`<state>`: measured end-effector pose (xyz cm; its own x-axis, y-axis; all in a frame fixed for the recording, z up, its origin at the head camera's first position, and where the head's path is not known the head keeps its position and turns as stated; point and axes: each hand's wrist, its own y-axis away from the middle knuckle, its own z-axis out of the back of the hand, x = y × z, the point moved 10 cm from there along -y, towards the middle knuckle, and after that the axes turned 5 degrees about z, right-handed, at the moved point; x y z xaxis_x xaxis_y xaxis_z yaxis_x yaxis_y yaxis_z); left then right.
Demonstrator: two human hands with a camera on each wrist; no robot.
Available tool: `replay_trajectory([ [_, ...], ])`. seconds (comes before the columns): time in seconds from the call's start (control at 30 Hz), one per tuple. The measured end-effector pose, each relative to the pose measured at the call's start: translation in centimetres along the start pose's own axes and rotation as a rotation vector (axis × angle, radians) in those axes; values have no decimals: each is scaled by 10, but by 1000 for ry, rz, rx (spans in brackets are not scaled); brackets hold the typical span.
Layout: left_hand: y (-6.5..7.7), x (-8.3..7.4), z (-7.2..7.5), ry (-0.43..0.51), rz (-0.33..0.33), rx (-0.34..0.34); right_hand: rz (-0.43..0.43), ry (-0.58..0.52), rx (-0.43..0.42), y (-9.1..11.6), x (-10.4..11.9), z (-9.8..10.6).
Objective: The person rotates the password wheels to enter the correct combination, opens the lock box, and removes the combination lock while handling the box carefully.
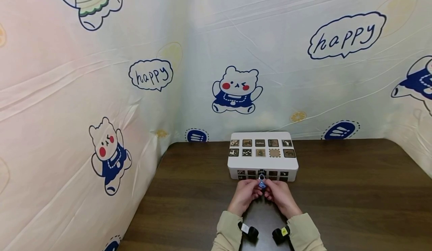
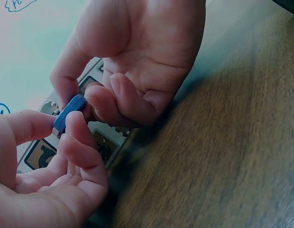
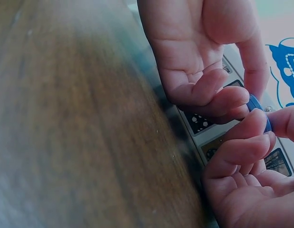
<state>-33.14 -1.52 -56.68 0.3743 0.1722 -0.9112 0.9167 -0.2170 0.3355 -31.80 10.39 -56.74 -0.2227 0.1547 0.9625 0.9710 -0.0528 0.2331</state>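
Note:
A small padlock [image 1: 262,185] with a blue body and a silver shackle is at the front of a white box [image 1: 262,163], right by the box's latch [image 1: 261,172]. My left hand [image 1: 245,195] pinches the padlock's body from the left between thumb and finger. From the other side my right hand [image 1: 281,197] pinches it too. In the left wrist view the blue padlock [image 2: 70,111] shows between both sets of fingertips. Only its blue edge [image 3: 259,113] shows in the right wrist view; fingers cover the rest.
The box has small dark picture squares on its lid and front, and stands near the back edge of a brown wooden table [image 1: 189,191]. A printed curtain [image 1: 270,56] hangs behind and at the sides. Both wrists carry small black cameras.

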Motion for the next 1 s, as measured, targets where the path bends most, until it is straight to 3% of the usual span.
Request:
replay_trajectory([
  [1.0,-1,0,1,-1,-7,-7,8,-25,8,0,2,-1],
])
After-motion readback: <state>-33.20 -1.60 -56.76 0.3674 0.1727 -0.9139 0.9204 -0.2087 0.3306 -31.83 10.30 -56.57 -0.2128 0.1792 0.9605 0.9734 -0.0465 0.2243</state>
